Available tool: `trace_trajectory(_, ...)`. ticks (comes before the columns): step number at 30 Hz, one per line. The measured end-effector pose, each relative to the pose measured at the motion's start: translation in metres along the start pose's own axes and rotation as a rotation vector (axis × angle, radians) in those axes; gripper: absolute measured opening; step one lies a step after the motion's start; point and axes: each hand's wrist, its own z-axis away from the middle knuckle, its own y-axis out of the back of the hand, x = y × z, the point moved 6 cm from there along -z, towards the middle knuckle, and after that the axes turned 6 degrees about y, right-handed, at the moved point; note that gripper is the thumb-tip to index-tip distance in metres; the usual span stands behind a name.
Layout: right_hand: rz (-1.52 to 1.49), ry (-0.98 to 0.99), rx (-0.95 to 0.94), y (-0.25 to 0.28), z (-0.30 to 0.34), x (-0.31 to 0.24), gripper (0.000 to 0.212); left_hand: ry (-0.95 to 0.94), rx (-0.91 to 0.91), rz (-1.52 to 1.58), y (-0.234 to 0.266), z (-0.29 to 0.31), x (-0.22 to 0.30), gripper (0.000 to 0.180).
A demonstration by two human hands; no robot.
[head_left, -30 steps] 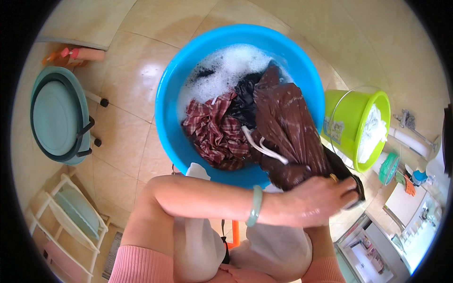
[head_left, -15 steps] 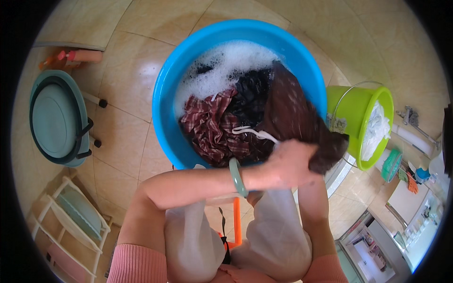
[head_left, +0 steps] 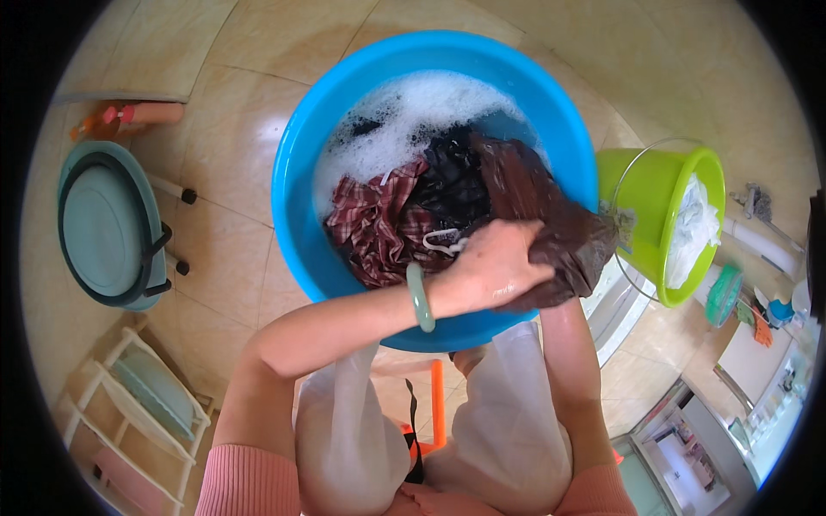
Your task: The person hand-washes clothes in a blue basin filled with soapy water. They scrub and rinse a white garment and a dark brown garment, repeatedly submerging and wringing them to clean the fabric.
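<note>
Over the right side of a blue basin (head_left: 301, 142) hangs a wet brown garment (head_left: 568, 236). My left hand (head_left: 495, 268), with a green bangle (head_left: 420, 297) at the wrist, reaches across and is closed on its near part. My right forearm (head_left: 572, 357) comes up from the lower right, and the hand itself is hidden beneath the brown cloth. In the basin lie a red plaid garment (head_left: 374, 219) and a nearly black one (head_left: 452, 185). A white drawstring (head_left: 443, 242) loops out beside my left hand. Suds (head_left: 430, 99) float along the far side.
A lime-green bucket (head_left: 637, 193) with white cloth (head_left: 693, 232) in it lies tilted to the right. Folded basins (head_left: 103, 224), a pink bottle (head_left: 151, 113) and a white rack (head_left: 129, 413) are at the left. Below the basin shows an orange stool frame (head_left: 438, 400).
My left hand has moved left and slightly up, lower over the basin. The brown garment has come down and bunched up. My right hand has gone out of sight under it.
</note>
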Motion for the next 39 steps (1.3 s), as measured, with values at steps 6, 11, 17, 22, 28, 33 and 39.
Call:
trace_trajectory(6, 0.031, 0.012, -0.038, -0.018, -0.004, 0.02, 0.037, -0.206, -0.018, 0.074, 0.008, 0.009, 0.007, 0.04)
trace_trajectory(11, -0.006, 0.028, -0.269, -0.036, -0.015, 0.025, 0.039, 0.193, 0.12, 0.449, 0.099, -0.034, -0.047, 0.045)
trace_trajectory(17, -0.166, -0.049, -0.682, -0.021, 0.009, -0.063, 0.052, 0.262, 0.404, 0.479, 0.137, -0.03, -0.122, 0.065)
trace_trajectory(22, -0.286, -0.267, -0.364, 0.063, 0.04, -0.127, 0.047, 0.23, 0.463, 0.317, 0.144, 0.01, -0.124, 0.083)
trace_trajectory(28, 0.31, 0.124, 0.252, 0.144, 0.071, -0.197, 0.043, 0.186, 0.53, -0.373, 0.133, 0.029, -0.113, 0.078)
trace_trajectory(33, 0.706, 0.618, 0.786, 0.122, 0.069, -0.26, 0.048, 0.056, 0.603, -0.841, 0.124, 0.048, -0.088, 0.094)
trace_trajectory(39, -0.486, 0.129, 0.316, 0.084, -0.026, -0.151, 0.043, -0.506, 0.088, -0.053, 0.078, 0.045, 0.031, 0.086)
